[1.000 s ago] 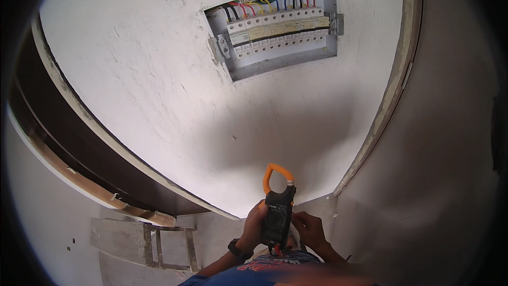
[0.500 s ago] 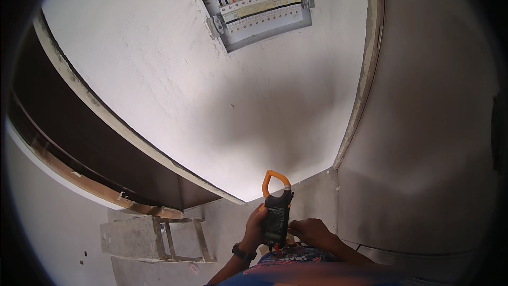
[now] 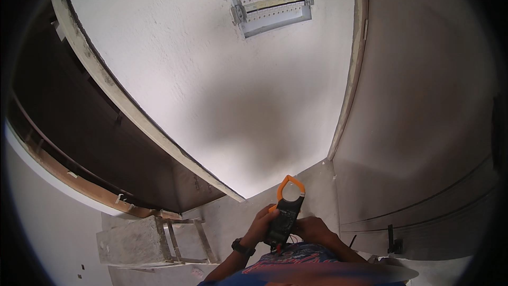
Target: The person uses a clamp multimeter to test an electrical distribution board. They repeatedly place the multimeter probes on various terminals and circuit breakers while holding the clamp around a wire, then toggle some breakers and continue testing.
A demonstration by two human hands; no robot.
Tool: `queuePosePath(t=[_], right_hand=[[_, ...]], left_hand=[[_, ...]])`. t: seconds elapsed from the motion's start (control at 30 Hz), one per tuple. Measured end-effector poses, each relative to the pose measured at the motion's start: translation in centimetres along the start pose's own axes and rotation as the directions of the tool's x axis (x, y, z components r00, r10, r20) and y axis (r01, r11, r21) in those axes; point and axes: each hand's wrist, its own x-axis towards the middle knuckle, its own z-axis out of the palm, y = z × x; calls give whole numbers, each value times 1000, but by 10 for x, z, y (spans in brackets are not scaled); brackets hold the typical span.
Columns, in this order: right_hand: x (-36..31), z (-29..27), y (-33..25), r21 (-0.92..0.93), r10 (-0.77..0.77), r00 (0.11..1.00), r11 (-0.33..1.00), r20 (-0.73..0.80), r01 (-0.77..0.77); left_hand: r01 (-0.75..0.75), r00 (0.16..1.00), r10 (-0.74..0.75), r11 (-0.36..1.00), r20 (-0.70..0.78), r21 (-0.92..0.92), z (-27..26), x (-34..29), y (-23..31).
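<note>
A clamp meter [image 3: 286,221] with a black body and an orange jaw is held upright by my left hand [image 3: 258,226], whose fingers wrap its left side. Its jaw is closed in a ring and has nothing inside. Red test leads [image 3: 277,248] come off the meter's lower end, close to my shirt. Curled against the meter's right edge is my right hand [image 3: 316,231]; its fingertips go behind the body, and what they hold is hidden. A dark watch sits on my left wrist.
Ahead on the white wall is a recessed breaker box [image 3: 275,6] with a row of breakers and coloured wires. A rough wooden bench [image 3: 135,243] stands at lower left, below a dark opening [image 3: 106,122]. A brown-grey wall [image 3: 413,100] rises on the right.
The meter has shifted right and tilted rightward, its jaw ring now facing me more. My right hand has moved slightly right, its fingers further behind the meter. The view has turned a little.
</note>
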Motion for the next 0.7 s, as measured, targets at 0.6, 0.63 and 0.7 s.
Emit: queuePosePath(t=[0.6,0.63,0.7], right_hand=[[-111,173,6,136,337,918,940,-210,-314],[-130,182,23,98,438,889,898,-136,-428],[-172,204,56,-72,560,828,826,-12,-560]], left_hand=[[212,971,-210,977,-115,10,-140,-128,-37],[219,966,-219,976,-140,-12,-148,-133,-43],[217,953,-223,975,-204,-50,-163,-146,-55]])
